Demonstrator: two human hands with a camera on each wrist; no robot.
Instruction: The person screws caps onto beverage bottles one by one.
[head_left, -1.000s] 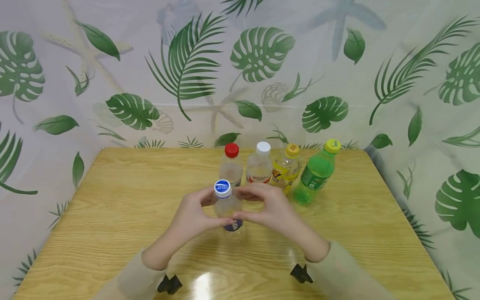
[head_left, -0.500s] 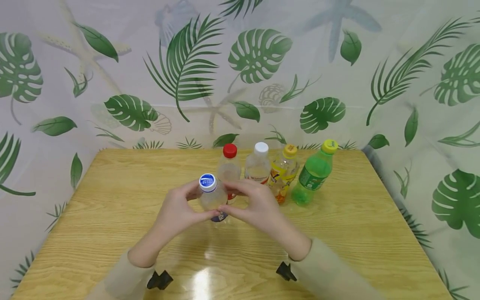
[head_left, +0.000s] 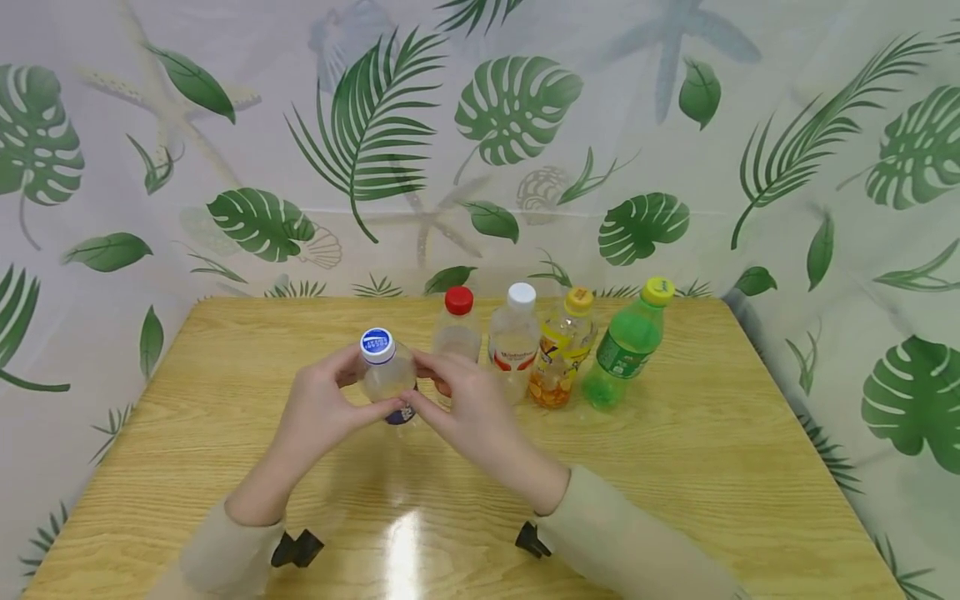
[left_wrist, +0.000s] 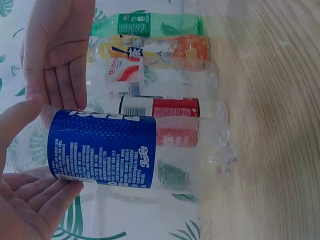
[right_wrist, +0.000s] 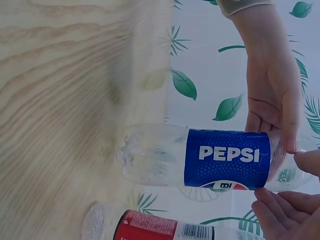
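Note:
A clear plastic bottle (head_left: 390, 379) with a white cap, blue on top, stands upright between my hands. Its blue label (right_wrist: 227, 159) reads PEPSI in the right wrist view. My left hand (head_left: 315, 417) holds the bottle's left side, and my right hand (head_left: 480, 412) holds its right side. Both thumbs meet at the front, near the label's upper edge. In the left wrist view the bottle's base (left_wrist: 220, 160) lies close to the table surface; whether it touches I cannot tell. Just right of my right fingers stands a red-capped bottle (head_left: 456, 337), partly hidden.
Right of the red-capped bottle, a white-capped bottle (head_left: 517, 321), a yellow-capped bottle with orange bits (head_left: 555, 387) and a green bottle (head_left: 628, 342) form a row. They stand on the wooden table (head_left: 675, 483). A leaf-patterned cloth (head_left: 525, 242) hangs behind the table.
Both hands have carried the Pepsi bottle leftward and slightly away from me, from in front of the red-capped bottle to its left. The other bottles have stayed in place.

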